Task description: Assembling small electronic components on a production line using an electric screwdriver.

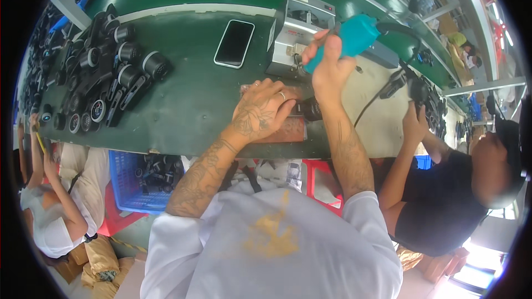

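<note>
1 shirt [221, 254]; right hand [332, 67] grasping 1 teal tool [356, 34]; left hand [261, 108] over 1 block [289, 130], grip unclear

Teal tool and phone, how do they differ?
The teal tool is held in the right hand; the phone lies on the green table. The tool is thick and rounded; the phone is flat and rectangular. The tool trails a black cord; the phone shows none.

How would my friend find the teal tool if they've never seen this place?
Start at the green workbench and find the grey metal box on it. To the right of that box, the person's right hand grips the tool. Its bright teal body sets it apart from that box.
</note>
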A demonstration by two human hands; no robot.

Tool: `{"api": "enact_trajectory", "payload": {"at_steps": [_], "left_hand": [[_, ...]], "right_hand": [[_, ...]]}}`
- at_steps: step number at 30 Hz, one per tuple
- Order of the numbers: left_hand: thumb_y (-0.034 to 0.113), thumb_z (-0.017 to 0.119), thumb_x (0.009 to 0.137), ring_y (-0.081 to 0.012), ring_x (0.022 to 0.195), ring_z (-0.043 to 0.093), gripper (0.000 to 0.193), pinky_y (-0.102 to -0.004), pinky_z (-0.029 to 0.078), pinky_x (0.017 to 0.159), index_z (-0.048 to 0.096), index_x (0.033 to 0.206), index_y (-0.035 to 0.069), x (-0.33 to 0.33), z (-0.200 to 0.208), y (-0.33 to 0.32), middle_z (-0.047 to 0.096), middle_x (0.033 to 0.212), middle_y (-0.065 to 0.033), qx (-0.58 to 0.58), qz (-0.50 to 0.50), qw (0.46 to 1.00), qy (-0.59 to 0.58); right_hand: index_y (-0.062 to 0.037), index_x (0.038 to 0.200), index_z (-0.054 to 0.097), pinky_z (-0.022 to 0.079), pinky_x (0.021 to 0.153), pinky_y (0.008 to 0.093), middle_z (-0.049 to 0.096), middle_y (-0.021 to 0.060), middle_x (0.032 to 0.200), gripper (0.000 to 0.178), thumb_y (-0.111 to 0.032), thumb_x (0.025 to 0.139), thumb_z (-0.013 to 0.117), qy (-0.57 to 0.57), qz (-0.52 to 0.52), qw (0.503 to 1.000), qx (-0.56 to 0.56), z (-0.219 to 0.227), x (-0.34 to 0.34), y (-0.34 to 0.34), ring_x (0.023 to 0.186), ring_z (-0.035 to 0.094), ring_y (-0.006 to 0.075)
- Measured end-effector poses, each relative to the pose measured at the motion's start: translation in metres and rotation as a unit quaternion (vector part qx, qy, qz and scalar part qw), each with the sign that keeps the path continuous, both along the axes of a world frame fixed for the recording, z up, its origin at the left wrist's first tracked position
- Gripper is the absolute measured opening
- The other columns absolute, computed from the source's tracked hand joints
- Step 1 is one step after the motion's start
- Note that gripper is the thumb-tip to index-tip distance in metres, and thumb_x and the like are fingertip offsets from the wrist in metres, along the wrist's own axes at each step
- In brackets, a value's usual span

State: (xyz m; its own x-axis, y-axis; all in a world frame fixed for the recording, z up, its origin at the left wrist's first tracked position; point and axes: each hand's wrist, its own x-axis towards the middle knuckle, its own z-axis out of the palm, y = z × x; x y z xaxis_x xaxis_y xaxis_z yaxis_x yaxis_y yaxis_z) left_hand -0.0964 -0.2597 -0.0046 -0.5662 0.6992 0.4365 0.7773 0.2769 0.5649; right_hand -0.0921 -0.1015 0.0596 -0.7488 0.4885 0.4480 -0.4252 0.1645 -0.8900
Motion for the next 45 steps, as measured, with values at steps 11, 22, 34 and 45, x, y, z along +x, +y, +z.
{"api": "enact_trajectory", "payload": {"at_steps": [11,22,34,45], "left_hand": [[0.021,0.062,0.092,-0.0277,0.094,0.058,0.016,-0.0442,0.046,0.089,0.071,0.105,0.016,0.0,0.006,0.002,0.061,0.095,-0.005,-0.004,-0.003,1.0,-0.012],[0.02,0.063,0.092,-0.0265,0.095,0.057,0.015,-0.0435,0.045,0.092,0.071,0.103,0.015,0.005,0.008,0.003,0.06,0.095,-0.0038,-0.024,-0.003,0.999,-0.025],[0.021,0.064,0.091,-0.0273,0.095,0.057,0.017,-0.0442,0.047,0.09,0.069,0.104,0.012,-0.002,0.008,0.005,0.06,0.097,-0.0047,-0.023,-0.022,0.999,-0.02],[0.042,0.072,0.085,-0.0237,0.101,0.063,0.038,-0.0407,0.05,0.092,0.067,0.11,0.016,0.035,0.0,-0.031,0.063,0.101,-0.0056,-0.043,-0.062,0.984,0.158]], "right_hand": [[0.0058,0.104,0.055,0.044,0.052,0.0311,0.053,0.0075,0.063,0.069,-0.063,0.095,0.058,-0.022,-0.027,0.999,-0.02,-0.001,0.073,-0.009,0.055,0.054,0.019],[0.003,0.101,0.054,0.045,0.054,0.0319,0.054,0.0078,0.067,0.067,-0.063,0.093,0.061,-0.029,-0.018,0.998,-0.044,-0.022,0.079,-0.008,0.058,0.054,0.0185],[-0.0006,0.093,0.051,0.046,0.053,0.0322,0.053,0.0085,0.066,0.062,-0.062,0.093,0.062,0.003,0.011,0.998,-0.059,-0.031,0.079,-0.008,0.057,0.054,0.0187],[-0.0066,0.105,0.051,0.034,0.045,0.0229,0.043,0.0009,0.062,0.074,-0.078,0.086,0.053,0.076,-0.032,0.979,-0.187,0.003,0.13,-0.013,0.049,0.043,0.0119]]}}
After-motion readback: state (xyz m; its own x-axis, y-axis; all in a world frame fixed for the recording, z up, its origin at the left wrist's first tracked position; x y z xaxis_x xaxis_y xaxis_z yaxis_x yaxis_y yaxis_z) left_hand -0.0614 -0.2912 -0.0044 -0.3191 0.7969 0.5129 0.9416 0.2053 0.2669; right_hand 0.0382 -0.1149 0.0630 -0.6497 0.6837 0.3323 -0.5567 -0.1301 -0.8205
